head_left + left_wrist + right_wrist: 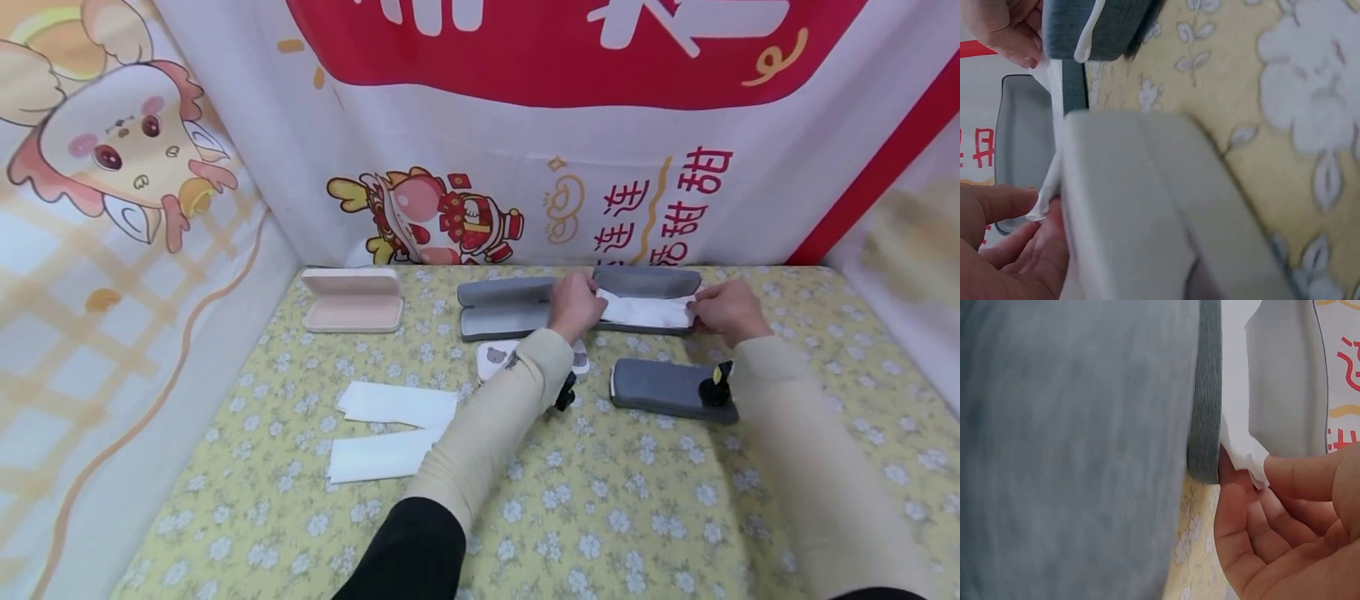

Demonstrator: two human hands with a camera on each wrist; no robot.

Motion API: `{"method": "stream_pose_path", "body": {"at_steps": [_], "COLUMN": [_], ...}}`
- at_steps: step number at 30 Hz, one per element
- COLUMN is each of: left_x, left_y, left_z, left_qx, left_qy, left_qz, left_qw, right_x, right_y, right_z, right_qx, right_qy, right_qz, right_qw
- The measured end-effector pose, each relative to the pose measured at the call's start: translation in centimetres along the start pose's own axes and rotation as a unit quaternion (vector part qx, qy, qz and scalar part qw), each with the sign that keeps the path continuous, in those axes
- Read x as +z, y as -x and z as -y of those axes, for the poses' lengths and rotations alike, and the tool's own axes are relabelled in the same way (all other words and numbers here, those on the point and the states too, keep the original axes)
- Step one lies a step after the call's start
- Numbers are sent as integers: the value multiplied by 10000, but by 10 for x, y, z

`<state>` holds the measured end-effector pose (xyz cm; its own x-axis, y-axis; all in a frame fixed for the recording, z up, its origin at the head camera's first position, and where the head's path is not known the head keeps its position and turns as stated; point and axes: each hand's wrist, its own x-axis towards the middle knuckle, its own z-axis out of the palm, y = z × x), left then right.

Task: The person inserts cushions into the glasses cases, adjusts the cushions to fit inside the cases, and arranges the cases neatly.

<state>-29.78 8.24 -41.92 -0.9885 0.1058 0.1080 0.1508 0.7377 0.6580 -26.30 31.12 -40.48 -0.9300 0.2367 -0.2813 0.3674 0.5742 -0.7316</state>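
Note:
Between my two hands stretches a folded white tissue-like strip (647, 310), lying over the base of an open grey glasses case (645, 282) at the back of the table. My left hand (576, 307) pinches its left end; in the left wrist view, thumb and fingers meet on a small crumpled corner (1043, 203). At the right end my right hand (729, 312) pinches the other corner between thumb and fingers, right beside the case's front wall (1205, 394). The case's lid stands raised behind the strip.
Left of it stands another open grey glasses case (502, 321), partly behind my left hand. A shut bear-print case (491, 357) lies under my left forearm, a shut blue-grey case (660, 385) near my right wrist. Farther left are an open pink case (352, 312) and two white strips (401, 404).

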Motion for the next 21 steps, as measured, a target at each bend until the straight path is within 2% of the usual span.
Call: {"method": "stream_pose_path", "body": {"at_steps": [6, 10, 13, 17, 21], "left_x": [-9, -12, -14, -15, -14], "left_y": [-1, -1, 0, 0, 2], "left_z": [-4, -4, -2, 1, 4], "left_qx": [99, 215, 303, 103, -491], "left_qy": [-253, -384, -473, -50, 736], "left_qz": [221, 379, 425, 666, 939], "left_qw": [9994, 9983, 9975, 9977, 9916], "right_x": [-10, -15, -17, -19, -18], "right_y": [-1, -1, -2, -4, -5], "right_z": [4, 4, 2, 1, 4], "right_qx": [218, 193, 324, 774, 1088], "right_qy": [-197, -176, -257, -631, -754], "right_qz": [75, 43, -54, 2, 364], "right_qw": [9995, 9996, 9991, 9950, 9905]}}
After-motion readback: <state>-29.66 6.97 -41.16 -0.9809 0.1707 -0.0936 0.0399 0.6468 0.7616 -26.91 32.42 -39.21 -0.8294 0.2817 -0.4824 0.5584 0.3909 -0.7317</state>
